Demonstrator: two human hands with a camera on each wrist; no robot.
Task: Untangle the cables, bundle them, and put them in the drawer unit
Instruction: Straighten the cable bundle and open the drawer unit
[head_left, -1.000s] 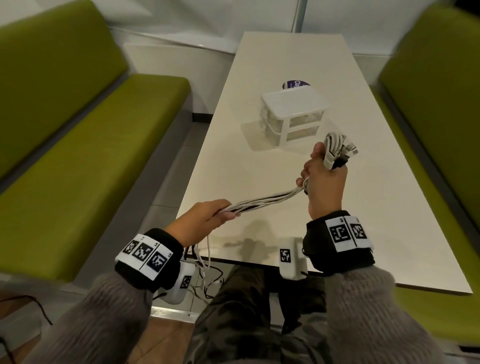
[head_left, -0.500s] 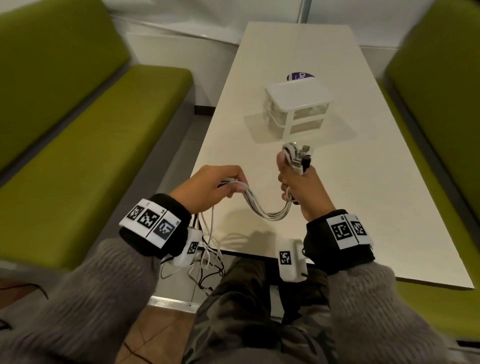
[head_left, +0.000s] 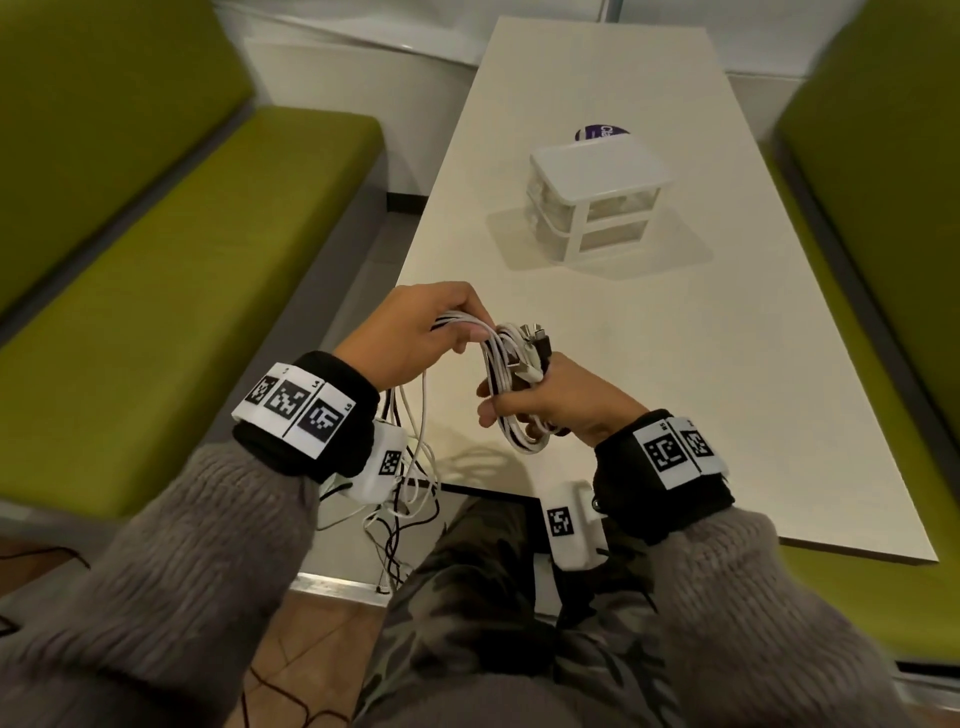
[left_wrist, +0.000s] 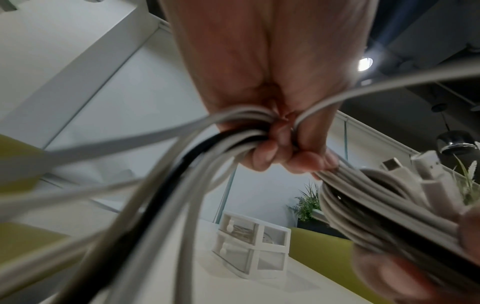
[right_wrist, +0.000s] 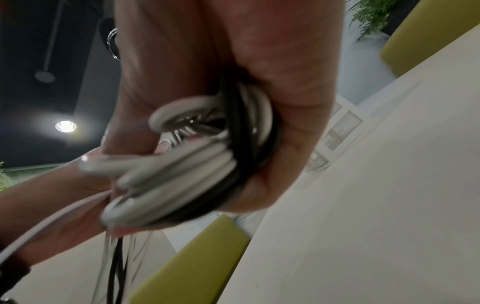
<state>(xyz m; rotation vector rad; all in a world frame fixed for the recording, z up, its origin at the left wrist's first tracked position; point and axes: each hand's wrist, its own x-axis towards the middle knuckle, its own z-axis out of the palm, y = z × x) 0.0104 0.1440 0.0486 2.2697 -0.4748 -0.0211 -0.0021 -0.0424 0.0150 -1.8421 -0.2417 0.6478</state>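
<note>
Several white and black cables (head_left: 511, 379) are held together over the near end of the white table (head_left: 701, 338). My right hand (head_left: 540, 400) grips a coiled loop of them, with the plugs (head_left: 535, 338) sticking up above the fist; the coil (right_wrist: 187, 164) fills the right wrist view. My left hand (head_left: 415, 332) grips the running strands (left_wrist: 244, 131) just left of the coil. Loose cable tails (head_left: 410, 478) hang from it past the table edge. The white two-drawer unit (head_left: 592, 200) stands mid-table with both drawers closed (left_wrist: 249, 242).
Green benches (head_left: 171, 270) flank the table on both sides. A purple round sticker (head_left: 597, 132) lies behind the drawer unit. Tails of the cables dangle beside my knees, down to the floor (head_left: 384, 582).
My hands have come close together: the left one moved up and right to the coil, and the right one dropped lower. The stretched span of cables became another loop on the coil.
</note>
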